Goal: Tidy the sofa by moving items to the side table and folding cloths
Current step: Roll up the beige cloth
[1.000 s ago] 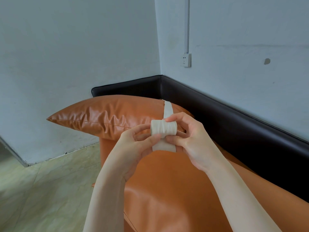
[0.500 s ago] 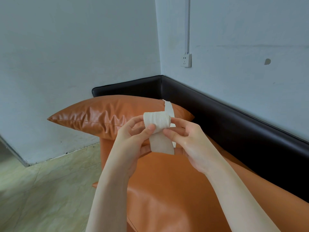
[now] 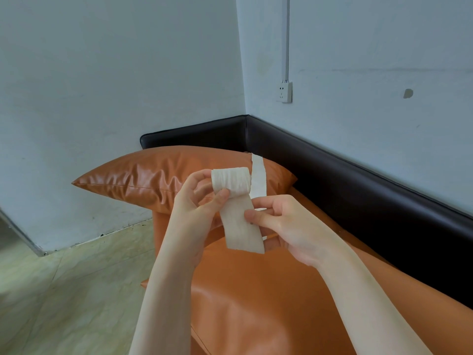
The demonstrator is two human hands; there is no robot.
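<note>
A: From the head view, what is there, by count?

B: One cream-white strip of ribbed cloth, partly wound into a roll (image 3: 230,181). One glossy orange leather cushion (image 3: 158,179) lying on one orange leather sofa with a black padded back (image 3: 371,183). Two bare hands.

A: What are the hands doing?

B: The left hand (image 3: 197,201) grips the rolled part, thumb under it and fingers curled behind. The right hand (image 3: 284,226) pinches the flat tail that hangs down from the roll, thumb on the front face.

A: And where is the cloth?

B: Held in the air over the sofa seat, in front of the cushion's right end. A second length of it rises behind the roll and lies up against the cushion.

A: Anything hidden or hard to read?

B: The right fingers behind the tail are mostly covered by the cloth. I cannot tell where the far length ends; it meets the cushion's top edge and stops there. Both forearms run out of the bottom of the picture, and the sofa is cut off at the right and bottom.

A: What else is around?

B: Pale blue-grey walls meeting in a corner, one white wall socket (image 3: 285,92) with a white conduit (image 3: 286,37) running up from it, and a greenish tiled floor (image 3: 64,290) at the left.
</note>
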